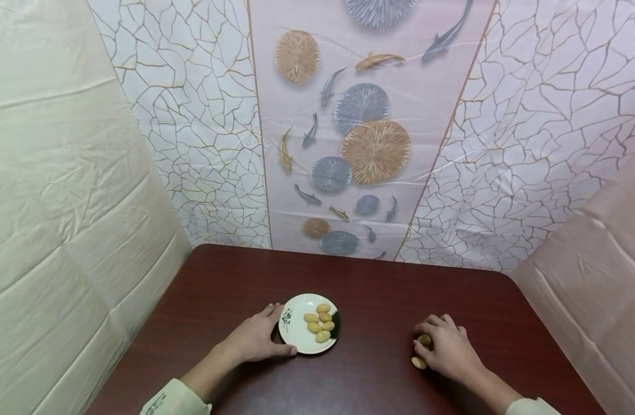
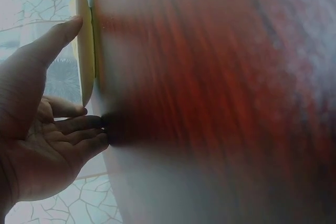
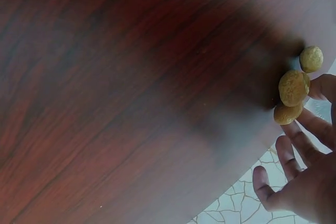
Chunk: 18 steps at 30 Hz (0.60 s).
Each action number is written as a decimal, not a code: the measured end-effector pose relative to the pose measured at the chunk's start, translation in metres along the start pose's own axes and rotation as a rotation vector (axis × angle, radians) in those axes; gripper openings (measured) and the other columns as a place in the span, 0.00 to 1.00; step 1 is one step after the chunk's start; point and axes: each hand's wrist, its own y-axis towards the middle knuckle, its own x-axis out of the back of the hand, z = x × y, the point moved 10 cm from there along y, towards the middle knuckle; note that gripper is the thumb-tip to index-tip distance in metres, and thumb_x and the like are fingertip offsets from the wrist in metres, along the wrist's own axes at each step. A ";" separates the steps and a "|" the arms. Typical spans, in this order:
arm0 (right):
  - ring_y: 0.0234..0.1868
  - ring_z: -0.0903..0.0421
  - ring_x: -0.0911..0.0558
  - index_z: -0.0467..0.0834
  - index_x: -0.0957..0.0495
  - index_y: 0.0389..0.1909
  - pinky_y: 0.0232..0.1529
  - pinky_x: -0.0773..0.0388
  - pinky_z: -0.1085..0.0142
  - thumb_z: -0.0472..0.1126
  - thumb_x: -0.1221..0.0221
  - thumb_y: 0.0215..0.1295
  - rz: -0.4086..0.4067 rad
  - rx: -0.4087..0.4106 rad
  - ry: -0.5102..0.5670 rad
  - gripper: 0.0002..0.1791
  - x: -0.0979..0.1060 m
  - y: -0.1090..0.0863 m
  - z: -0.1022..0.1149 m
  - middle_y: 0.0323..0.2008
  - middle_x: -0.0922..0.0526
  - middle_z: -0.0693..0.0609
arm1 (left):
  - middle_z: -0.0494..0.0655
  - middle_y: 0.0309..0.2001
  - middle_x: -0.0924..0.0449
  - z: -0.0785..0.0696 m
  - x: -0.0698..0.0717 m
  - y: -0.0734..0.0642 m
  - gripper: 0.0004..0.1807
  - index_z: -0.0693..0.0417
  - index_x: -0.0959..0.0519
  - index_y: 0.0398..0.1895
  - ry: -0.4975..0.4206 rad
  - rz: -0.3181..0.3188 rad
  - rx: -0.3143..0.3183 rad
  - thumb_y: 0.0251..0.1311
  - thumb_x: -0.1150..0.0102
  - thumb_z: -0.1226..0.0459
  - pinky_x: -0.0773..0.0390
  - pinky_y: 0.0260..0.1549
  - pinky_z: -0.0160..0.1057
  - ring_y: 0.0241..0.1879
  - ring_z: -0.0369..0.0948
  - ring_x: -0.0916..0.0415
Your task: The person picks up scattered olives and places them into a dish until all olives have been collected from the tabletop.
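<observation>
A round white plate [image 1: 298, 337] with a dark floral print and a dark green edge patch carries several small yellow oval pieces [image 1: 322, 336]. My left hand [image 1: 256, 337] holds the plate's left side, thumb at the near rim and index finger at the far rim. In the left wrist view the plate [image 2: 86, 56] appears edge-on between thumb and index. To the right, my right hand [image 1: 447, 349] pinches a rough yellow-brown oval piece [image 3: 294, 88] between thumb and fingertips. Another oval piece [image 3: 286, 114] lies against the fingers, and a third piece [image 3: 311, 59] sits beside the thumb.
The dark red-brown wooden table [image 1: 369, 323] stretches between the plate and my right hand. Pale cloth [image 1: 53, 230] hangs at the left side, more cloth [image 1: 592, 276] at the right. A patterned sheet [image 1: 338, 144] with fish and round leaves rises behind the table.
</observation>
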 end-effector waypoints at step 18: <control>0.51 0.36 0.16 0.51 0.10 0.44 0.37 0.22 0.41 0.53 0.26 0.66 0.136 -0.162 -0.014 0.12 -0.010 0.007 -0.017 0.48 0.12 0.49 | 0.69 0.83 0.35 0.001 0.001 0.000 0.68 0.66 0.37 0.86 0.013 -0.008 -0.009 0.54 0.22 0.31 0.24 0.74 0.65 0.82 0.64 0.33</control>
